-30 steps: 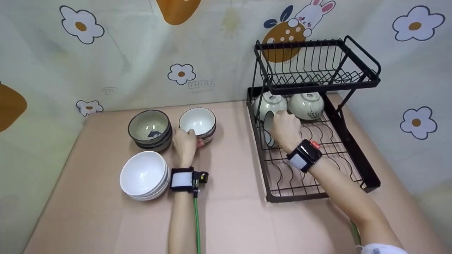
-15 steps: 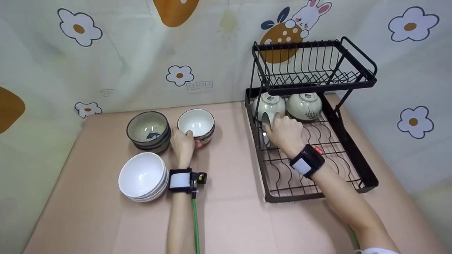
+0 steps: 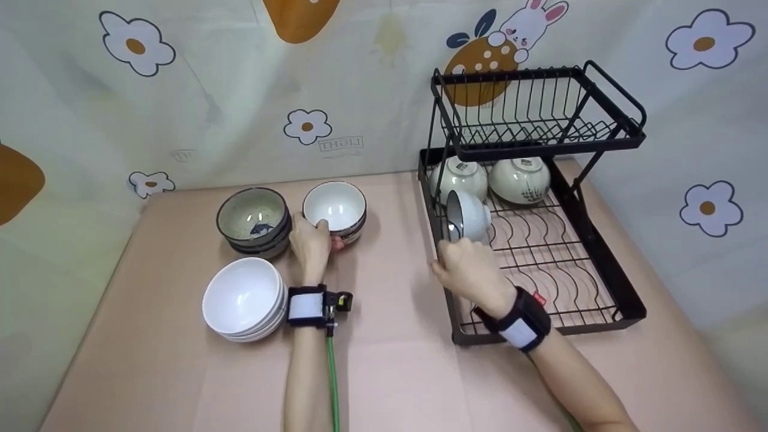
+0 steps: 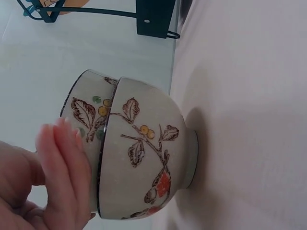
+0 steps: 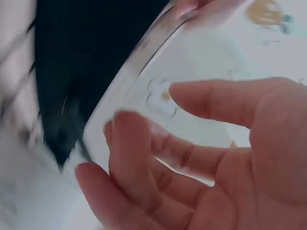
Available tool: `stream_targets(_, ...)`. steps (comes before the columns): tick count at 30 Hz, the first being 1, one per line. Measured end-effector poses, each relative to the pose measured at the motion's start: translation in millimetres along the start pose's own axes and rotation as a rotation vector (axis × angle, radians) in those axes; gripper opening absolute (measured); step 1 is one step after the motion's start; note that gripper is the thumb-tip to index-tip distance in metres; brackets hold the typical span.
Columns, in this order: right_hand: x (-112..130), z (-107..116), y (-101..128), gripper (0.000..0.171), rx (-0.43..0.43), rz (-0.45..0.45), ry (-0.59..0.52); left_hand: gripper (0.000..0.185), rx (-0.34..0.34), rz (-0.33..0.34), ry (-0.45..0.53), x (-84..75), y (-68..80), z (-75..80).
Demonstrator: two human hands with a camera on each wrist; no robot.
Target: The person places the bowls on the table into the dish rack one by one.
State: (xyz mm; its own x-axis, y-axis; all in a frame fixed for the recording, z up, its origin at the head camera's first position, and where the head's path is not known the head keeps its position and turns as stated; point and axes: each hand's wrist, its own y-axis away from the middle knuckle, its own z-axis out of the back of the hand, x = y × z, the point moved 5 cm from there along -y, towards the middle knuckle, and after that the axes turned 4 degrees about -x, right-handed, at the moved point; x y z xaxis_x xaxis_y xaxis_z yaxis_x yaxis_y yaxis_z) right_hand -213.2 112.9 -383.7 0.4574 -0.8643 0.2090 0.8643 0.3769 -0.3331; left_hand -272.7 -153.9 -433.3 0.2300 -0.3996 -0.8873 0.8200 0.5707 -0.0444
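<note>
My left hand (image 3: 312, 243) grips the near rim of the top patterned bowl (image 3: 335, 207), thumb over the edge; this bowl sits in another like it. In the left wrist view my fingers (image 4: 62, 167) lie against the leaf-and-berry side of that bowl (image 4: 144, 158). My right hand (image 3: 465, 270) hovers at the front left of the black dish rack (image 3: 600, 258), fingers relaxed and holding nothing. Just beyond it a white bowl (image 3: 469, 217) stands on its side in the lower tier. The right wrist view is blurred, showing loose fingers (image 5: 158, 158).
Two pale bowls (image 3: 462, 175) (image 3: 521, 179) sit upside down at the back of the lower tier; the upper tier (image 3: 540, 114) holds nothing. A stack of dark speckled bowls (image 3: 253, 217) and a stack of white bowls (image 3: 243, 297) stand left of my left hand.
My right hand let go of the white bowl, now propped on its side in the rack, and drew back toward me. My left hand stayed on the patterned bowl.
</note>
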Motion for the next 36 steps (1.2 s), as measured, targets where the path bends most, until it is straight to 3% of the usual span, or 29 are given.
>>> stream_targets(3,4.3,-7.0,3.1,0.036,0.077,0.018,-0.011,0.035,-0.002,-0.005,0.014,-2.9,0.8,1.7)
stream_targets(8,3.8,-10.5,5.5,0.027,0.079,0.068,0.0,0.044,0.011,-0.018,0.033,-10.1,3.3,5.0)
stream_targets(12,-0.4,-11.1,3.8,0.021,0.108,0.063,-0.058,0.048,0.048,-0.046,0.051,-16.9,5.7,6.5)
stream_targets(15,-5.2,-8.8,0.2,0.019,0.114,0.002,-0.148,0.049,0.139,-0.045,0.137,-22.2,9.3,3.9)
stream_targets(19,-13.4,-2.5,-5.2,0.02,0.076,-0.12,-0.267,0.055,0.325,0.005,0.33,-30.0,16.7,-2.5)
stream_targets(22,-19.6,2.2,-8.7,0.027,0.032,-0.185,-0.315,0.057,0.429,0.006,0.381,-38.0,23.5,-4.5)
stream_targets(28,-29.0,5.7,-12.2,0.044,0.05,-0.299,-0.437,0.058,0.586,-0.049,0.31,-52.6,41.9,-7.6)
stream_targets(32,-33.4,4.7,-12.5,0.05,0.088,-0.355,-0.5,0.057,0.643,-0.132,0.232,-62.8,55.7,-14.9)
stream_targets(36,-36.9,3.2,-12.7,0.047,0.099,-0.375,-0.553,0.056,0.694,-0.192,0.183,-72.8,70.5,-27.0)
